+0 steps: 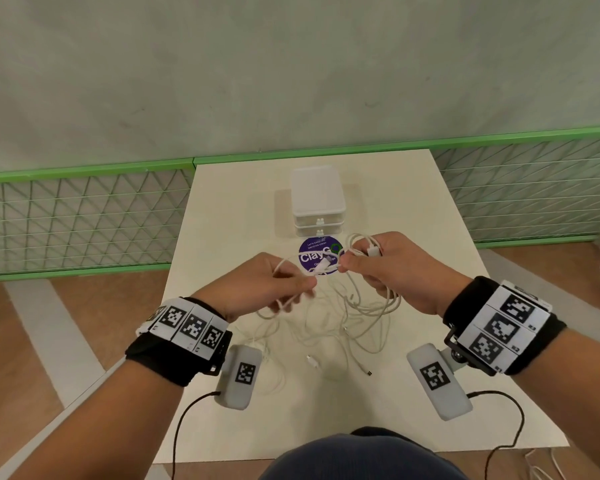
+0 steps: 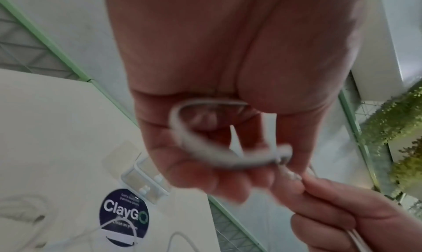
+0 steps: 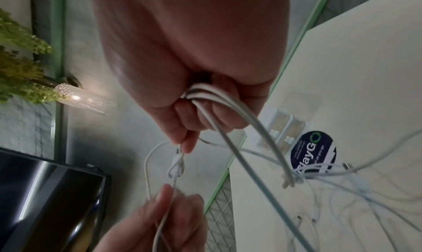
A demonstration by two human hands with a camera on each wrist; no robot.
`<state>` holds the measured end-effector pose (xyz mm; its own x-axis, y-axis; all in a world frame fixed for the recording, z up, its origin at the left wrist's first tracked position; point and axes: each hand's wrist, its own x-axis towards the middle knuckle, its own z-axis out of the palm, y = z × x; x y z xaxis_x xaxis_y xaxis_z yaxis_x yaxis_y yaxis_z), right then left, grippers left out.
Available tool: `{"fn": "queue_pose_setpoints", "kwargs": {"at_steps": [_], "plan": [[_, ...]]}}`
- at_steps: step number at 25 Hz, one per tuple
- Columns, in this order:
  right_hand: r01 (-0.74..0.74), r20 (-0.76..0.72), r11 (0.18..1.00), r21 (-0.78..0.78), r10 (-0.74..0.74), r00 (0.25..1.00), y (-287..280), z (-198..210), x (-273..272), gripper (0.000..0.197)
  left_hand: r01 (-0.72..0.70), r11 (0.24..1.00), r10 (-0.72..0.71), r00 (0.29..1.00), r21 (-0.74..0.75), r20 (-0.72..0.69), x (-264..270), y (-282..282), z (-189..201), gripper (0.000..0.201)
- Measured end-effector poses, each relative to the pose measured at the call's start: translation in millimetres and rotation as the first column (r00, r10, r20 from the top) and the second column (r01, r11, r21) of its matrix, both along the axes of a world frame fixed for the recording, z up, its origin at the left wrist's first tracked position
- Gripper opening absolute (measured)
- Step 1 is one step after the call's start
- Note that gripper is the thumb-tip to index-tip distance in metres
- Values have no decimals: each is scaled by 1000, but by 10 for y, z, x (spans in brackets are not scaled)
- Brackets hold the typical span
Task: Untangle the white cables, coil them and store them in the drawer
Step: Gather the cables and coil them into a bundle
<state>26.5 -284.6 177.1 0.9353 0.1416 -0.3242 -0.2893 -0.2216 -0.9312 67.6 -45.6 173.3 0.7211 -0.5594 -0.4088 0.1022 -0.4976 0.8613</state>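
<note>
Several tangled white cables [image 1: 329,323] hang from both hands down onto the cream table [image 1: 413,209]. My left hand [image 1: 274,289] pinches a strand and has a loop of white cable [image 2: 205,147] curled across its fingers. My right hand [image 1: 378,268] grips a bundle of cable strands [image 3: 228,115] in its fist and pinches a connector end [image 1: 323,268] between thumb and forefinger, close to the left fingertips. A white plug [image 1: 373,251] sticks out over the right fingers. The small white drawer unit [image 1: 317,202] stands shut behind the hands.
A round dark-blue sticker [image 1: 312,258] lies on the table just in front of the drawers. Loose connector ends [image 1: 312,361] lie near the table's front. A green-framed mesh fence [image 1: 84,216] runs behind the table. The table's edges are near on both sides.
</note>
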Motion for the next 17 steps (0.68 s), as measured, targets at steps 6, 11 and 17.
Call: {"fn": "queue_pose_setpoints", "kwargs": {"at_steps": [6, 11, 17], "plan": [[1, 151, 998, -66, 9, 988, 182, 44, -39, 47, -233, 945, 239, 971, -230, 0, 11, -141, -28, 7], [54, 135, 999, -2, -53, 989, 249, -9, -49, 37, -264, 941, 275, 961, -211, 28, -20, -243, -99, 8], [187, 135, 980, 72, -196, 971, 324, -97, -54, 40, -534, 823, 494, 842, -195, -216, -47, -324, -64, 28]]}}
